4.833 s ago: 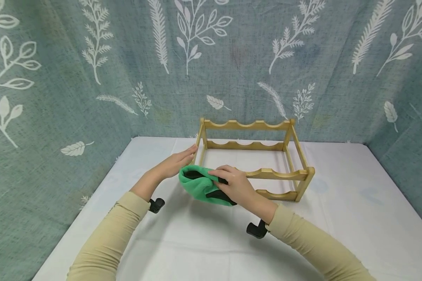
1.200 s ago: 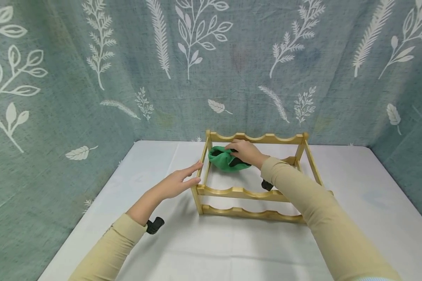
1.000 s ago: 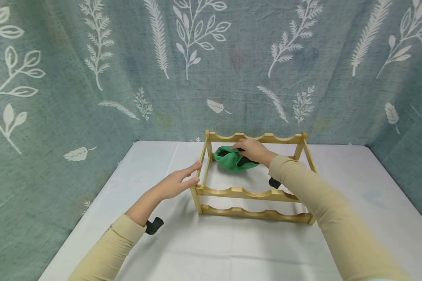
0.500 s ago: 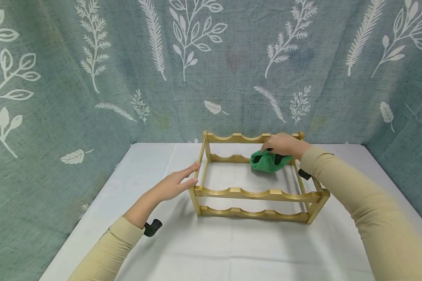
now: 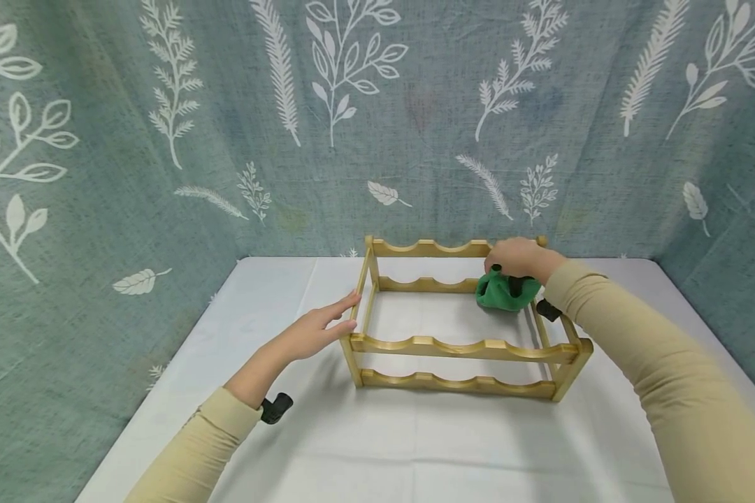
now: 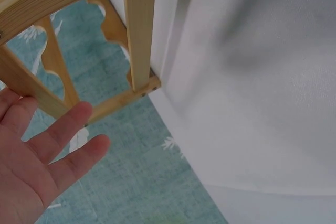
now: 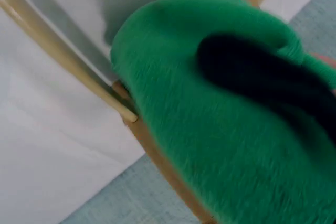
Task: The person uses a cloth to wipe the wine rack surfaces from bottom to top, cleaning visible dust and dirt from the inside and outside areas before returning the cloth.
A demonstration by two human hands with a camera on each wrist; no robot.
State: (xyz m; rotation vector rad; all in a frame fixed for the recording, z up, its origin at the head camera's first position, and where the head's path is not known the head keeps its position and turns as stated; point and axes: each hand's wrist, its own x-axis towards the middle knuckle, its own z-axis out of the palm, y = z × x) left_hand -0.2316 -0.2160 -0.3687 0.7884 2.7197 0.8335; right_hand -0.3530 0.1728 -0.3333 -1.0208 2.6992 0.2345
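Observation:
A wooden wine rack with scalloped rails stands on the white-covered table. My right hand grips a bunched green-and-black cloth at the rack's back right corner, by the rear rails. Up close in the right wrist view the fluffy green cloth overlaps the wooden end frame, a dark fold across it. My right fingers are mostly hidden there. At the rack's left side, my left hand rests extended fingers against the upper side bar. The left wrist view shows that hand with fingers spread beside the wood.
A blue-green curtain with white leaf prints hangs behind the table and along both sides. White cloth covers the table in front of the rack. Black wrist cameras sit under both forearms, the left one just above the table.
The cloth in my right hand has gone from the rack's left front corner to inside its back, then rightward along the rear rails. My left hand stays at the left side bar.

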